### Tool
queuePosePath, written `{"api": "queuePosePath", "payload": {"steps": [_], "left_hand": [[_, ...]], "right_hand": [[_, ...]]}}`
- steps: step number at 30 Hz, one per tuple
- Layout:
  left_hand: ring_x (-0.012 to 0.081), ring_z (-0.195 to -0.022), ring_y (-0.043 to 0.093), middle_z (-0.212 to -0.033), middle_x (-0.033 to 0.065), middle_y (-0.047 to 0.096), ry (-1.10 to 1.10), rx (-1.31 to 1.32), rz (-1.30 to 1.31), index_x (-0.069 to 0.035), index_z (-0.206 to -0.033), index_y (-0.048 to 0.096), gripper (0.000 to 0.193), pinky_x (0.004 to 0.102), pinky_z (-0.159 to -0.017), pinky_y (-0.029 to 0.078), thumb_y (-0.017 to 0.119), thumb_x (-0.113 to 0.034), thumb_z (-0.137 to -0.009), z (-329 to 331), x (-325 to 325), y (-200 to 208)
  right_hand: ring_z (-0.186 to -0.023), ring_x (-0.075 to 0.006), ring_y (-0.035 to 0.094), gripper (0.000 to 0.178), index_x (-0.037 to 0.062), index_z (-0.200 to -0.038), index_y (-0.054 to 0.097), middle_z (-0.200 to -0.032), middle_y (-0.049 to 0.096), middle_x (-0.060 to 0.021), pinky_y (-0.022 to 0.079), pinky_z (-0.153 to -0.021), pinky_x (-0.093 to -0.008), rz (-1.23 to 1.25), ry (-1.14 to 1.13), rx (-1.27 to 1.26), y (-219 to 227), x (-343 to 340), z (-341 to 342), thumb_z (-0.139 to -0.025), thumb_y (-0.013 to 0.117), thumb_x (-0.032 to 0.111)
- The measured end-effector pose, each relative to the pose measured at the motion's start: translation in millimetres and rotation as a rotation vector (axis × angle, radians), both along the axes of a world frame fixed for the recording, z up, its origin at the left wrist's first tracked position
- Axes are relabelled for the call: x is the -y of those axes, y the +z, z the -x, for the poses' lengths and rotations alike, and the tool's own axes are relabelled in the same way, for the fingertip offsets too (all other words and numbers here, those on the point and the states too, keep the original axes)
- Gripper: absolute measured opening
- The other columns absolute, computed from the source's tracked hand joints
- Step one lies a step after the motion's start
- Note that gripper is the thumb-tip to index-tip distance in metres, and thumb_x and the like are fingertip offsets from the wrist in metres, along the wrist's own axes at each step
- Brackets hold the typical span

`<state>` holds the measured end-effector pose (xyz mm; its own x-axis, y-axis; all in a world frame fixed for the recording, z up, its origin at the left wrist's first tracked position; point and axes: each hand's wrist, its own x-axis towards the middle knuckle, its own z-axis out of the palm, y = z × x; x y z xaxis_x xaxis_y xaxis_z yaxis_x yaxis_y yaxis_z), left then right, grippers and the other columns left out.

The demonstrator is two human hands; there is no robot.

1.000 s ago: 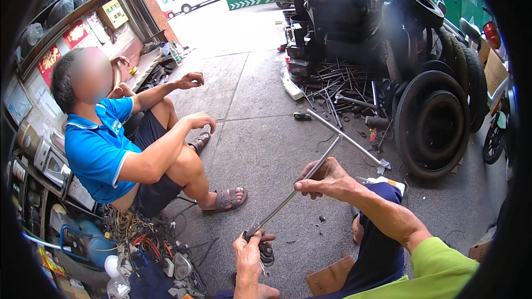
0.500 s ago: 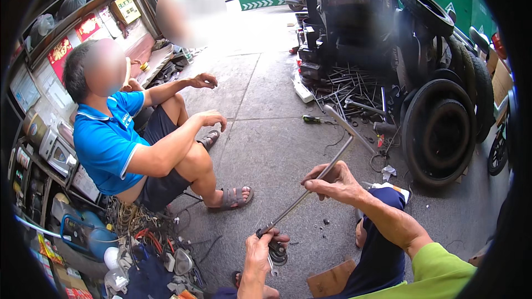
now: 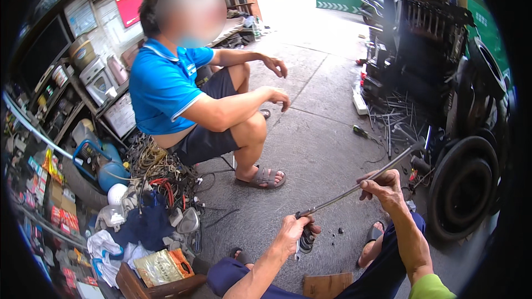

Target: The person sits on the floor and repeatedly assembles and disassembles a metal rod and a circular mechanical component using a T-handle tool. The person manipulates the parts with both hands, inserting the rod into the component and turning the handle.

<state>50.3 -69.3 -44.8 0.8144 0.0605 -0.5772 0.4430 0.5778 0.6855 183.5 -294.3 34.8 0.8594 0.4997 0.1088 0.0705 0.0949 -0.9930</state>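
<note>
A long steel T-handle wrench [image 3: 339, 197] slants across in front of me, its lower end near me and its cross handle toward the tool pile. My left hand [image 3: 289, 233] is closed around the lower end. A dark rounded part [image 3: 306, 241] and the end of a small spanner [image 3: 297, 255] show below those fingers; how they are held is hidden. Higher up, my right hand [image 3: 383, 189] has its thumb and fingers closed on the shaft. Both hands are above the concrete floor, between my knees.
A seated person in a blue shirt [image 3: 166, 86] is on the left. Loose tools [image 3: 396, 119] and a tyre [image 3: 464, 188] stand right. Cables [image 3: 152, 158], rags [image 3: 145, 224] and a blue tank [image 3: 112, 166] crowd the lower left. Cardboard [image 3: 327, 285] lies between my feet.
My view has turned left, so the surroundings sit further right. The T-handle wrench lies at a flatter slant, its cross handle turned more edge-on. Both hands still grip it.
</note>
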Motion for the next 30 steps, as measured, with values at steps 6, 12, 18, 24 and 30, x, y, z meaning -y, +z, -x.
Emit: {"api": "queuePosePath", "payload": {"steps": [6, 12, 18, 24, 30], "left_hand": [[0.0231, -0.065, 0.067, -0.075, 0.0186, 0.067, -0.064, 0.041, -0.116, 0.003, -0.088, 0.061, 0.014, 0.0321, -0.059, 0.054, 0.054, -0.009, -0.091, 7, 6, 1], [0.0228, -0.061, 0.066, -0.074, 0.0199, 0.067, -0.008, 0.093, -0.101, 0.003, -0.089, 0.061, 0.013, 0.0313, -0.054, 0.052, 0.055, -0.009, -0.089, 11, 10, -11], [0.0285, -0.063, 0.068, -0.077, 0.0227, 0.067, -0.026, -0.044, -0.057, 0.004, -0.093, 0.058, 0.012, 0.0363, -0.055, 0.057, 0.053, -0.007, -0.091, 8, 4, -11], [0.0309, -0.069, 0.069, -0.078, 0.0199, 0.065, 0.003, -0.034, -0.066, 0.003, -0.094, 0.057, 0.013, 0.0400, -0.057, 0.059, 0.051, -0.008, -0.094, 1, 9, -12], [0.0321, -0.069, 0.069, -0.079, 0.0231, 0.067, -0.086, -0.031, -0.063, 0.003, -0.091, 0.058, 0.015, 0.0438, -0.063, 0.059, 0.052, -0.010, -0.094, -4, 12, -8]], "right_hand": [[-0.045, -0.0106, 0.060, 0.025, 0.0004, -0.072, 0.070, -0.057, 0.064, -0.0064, 0.047, -0.041, -0.0217, 0.047, -0.190, 0.091, -11, -7, -4, -0.079, 0.080, 0.022], [-0.042, -0.0093, 0.055, 0.036, 0.0010, -0.068, 0.067, -0.052, 0.061, -0.0046, 0.042, -0.040, -0.0225, 0.153, -0.259, 0.099, -15, -9, 4, -0.085, 0.073, 0.032], [-0.067, -0.0151, 0.067, 0.030, -0.0055, -0.108, 0.065, -0.098, 0.070, -0.0173, 0.050, -0.052, -0.0237, -0.166, 0.245, -0.149, 0, -5, -1, -0.086, 0.069, 0.015], [-0.065, -0.0166, 0.070, 0.021, -0.0035, -0.105, 0.068, -0.097, 0.070, -0.0192, 0.052, -0.051, -0.0217, -0.058, 0.238, -0.058, 0, 6, -2, -0.091, 0.066, 0.011], [-0.056, -0.0115, 0.066, 0.021, 0.0021, -0.087, 0.074, -0.069, 0.069, -0.0063, 0.050, -0.047, -0.0221, 0.100, 0.056, 0.056, 4, 11, 0, -0.084, 0.076, 0.023]]}}
